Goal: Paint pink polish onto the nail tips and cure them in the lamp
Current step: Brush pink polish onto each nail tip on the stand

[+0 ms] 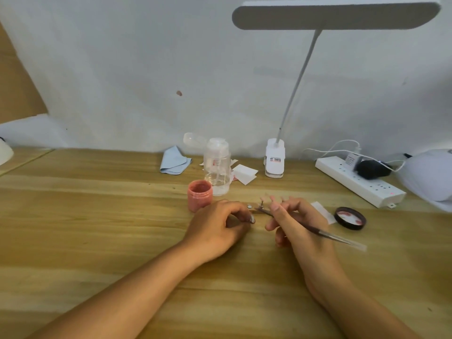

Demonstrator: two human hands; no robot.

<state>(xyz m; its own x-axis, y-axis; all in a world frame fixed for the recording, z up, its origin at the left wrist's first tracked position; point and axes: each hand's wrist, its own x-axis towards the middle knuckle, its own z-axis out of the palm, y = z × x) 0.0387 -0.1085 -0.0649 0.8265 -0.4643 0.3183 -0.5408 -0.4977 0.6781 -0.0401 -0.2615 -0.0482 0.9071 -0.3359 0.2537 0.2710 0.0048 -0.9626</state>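
Across the wooden desk I see my right hand pinching a thin brush, bristle end aimed left at what seem small nail tips on a stand, which my curled left hand steadies beside the open pink polish jar.

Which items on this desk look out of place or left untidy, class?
The pink polish jar stands open, its black lid lying upturned far right of it. White paper scraps lie scattered behind the clear pump bottle. Nothing looks spilled.
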